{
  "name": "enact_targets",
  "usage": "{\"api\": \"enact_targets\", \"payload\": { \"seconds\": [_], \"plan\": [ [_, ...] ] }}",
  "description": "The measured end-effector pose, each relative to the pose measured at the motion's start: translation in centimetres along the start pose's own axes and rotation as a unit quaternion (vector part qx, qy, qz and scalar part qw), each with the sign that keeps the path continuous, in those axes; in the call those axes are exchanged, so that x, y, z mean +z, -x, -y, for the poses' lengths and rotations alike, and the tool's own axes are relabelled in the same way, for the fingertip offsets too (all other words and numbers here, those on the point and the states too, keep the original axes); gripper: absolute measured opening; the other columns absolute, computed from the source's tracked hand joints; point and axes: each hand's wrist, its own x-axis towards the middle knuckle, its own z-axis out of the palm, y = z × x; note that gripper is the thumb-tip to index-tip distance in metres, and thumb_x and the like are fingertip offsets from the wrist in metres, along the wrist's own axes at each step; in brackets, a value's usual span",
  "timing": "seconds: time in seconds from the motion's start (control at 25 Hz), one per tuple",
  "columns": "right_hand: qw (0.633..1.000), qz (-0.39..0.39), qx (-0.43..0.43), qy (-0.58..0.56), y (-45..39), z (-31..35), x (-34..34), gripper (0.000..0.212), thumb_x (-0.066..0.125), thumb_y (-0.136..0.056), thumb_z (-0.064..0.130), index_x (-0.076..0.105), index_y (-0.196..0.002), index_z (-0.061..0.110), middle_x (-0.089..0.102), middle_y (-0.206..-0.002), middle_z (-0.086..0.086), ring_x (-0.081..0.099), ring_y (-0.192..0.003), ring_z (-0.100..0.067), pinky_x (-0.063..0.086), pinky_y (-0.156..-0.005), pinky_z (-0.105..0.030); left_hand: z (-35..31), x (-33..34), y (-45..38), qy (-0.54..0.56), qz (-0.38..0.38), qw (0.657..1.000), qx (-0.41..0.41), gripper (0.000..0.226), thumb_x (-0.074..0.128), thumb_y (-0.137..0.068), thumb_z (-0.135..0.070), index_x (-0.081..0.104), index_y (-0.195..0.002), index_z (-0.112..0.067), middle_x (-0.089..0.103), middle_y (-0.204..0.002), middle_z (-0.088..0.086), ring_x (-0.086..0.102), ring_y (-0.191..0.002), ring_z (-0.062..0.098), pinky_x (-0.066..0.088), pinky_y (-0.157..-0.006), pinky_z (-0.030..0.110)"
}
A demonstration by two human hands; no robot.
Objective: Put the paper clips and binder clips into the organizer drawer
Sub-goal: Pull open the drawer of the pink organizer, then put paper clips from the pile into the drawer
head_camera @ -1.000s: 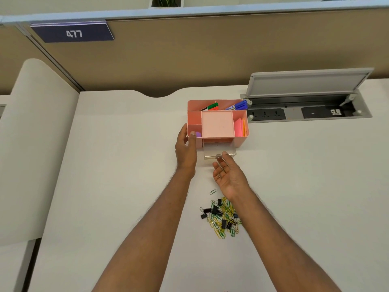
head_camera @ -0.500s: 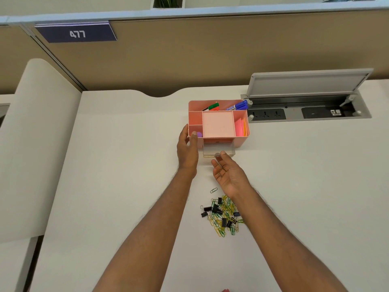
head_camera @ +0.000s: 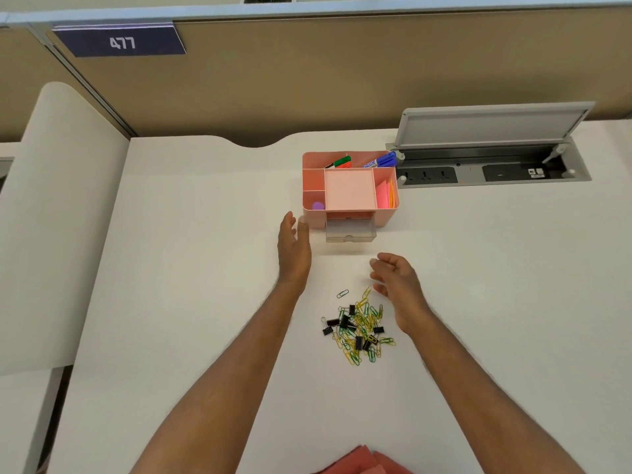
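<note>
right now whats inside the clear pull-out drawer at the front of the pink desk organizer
The clear plastic drawer of the pink desk organizer stands pulled out and looks empty: no clips show in it. Its back part lies under the organizer body, so that part is hidden.

The organizer (head_camera: 349, 195) is salmon pink, its drawer (head_camera: 351, 231) clear. The table (head_camera: 205, 268) is plain white. The paper clips (head_camera: 365, 311) are yellow and green, the binder clips (head_camera: 345, 323) black. In the organizer sit green (head_camera: 342, 162) and blue (head_camera: 384, 160) markers, pink and orange notes (head_camera: 385, 196) and a purple piece (head_camera: 318, 205).
</note>
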Motion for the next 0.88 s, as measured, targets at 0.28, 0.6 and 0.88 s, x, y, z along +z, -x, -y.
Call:
{"api": "enact_targets", "payload": {
  "seconds": [0.28,0.6,0.88],
  "plan": [
    [0.874,0.006,-0.225,0.430,3.4,-5.8,-3.7,0.035,0.068,-0.093,0.025,0.058,-0.126,0.025,0.054,-0.125,0.008,0.054,-0.113,-0.013,0.052,-0.092,-0.034,7.6,-1.9,13.2,-0.201,0.096,0.966,0.130,0.009,0.060,-0.096,-0.022,0.063,-0.104,-0.026,0.063,-0.093,-0.012,0.059,-0.086,0.005,0.053,-0.076,0.031],
    [0.792,0.024,-0.235,0.563,4.3,-7.0,-2.6,0.049,0.069,-0.091,0.028,0.053,-0.136,0.018,0.048,-0.131,-0.001,0.040,-0.123,-0.022,0.051,-0.085,-0.037,11.6,-1.6,17.0,-0.408,0.177,0.872,0.207,0.052,0.069,-0.093,-0.022,0.051,-0.141,-0.017,0.052,-0.132,0.004,0.050,-0.117,0.021,0.053,-0.090,0.035],
    [0.776,0.038,-0.271,0.568,4.3,-7.2,-2.3,0.028,0.064,-0.090,0.011,0.060,-0.118,0.015,0.054,-0.117,-0.002,0.049,-0.108,-0.024,0.049,-0.075,-0.038,10.9,-0.7,15.2,-0.460,0.173,0.846,0.205,0.034,0.063,-0.095,-0.017,0.056,-0.128,-0.020,0.052,-0.124,0.001,0.055,-0.105,0.023,0.053,-0.074,0.037]
  ]
}}
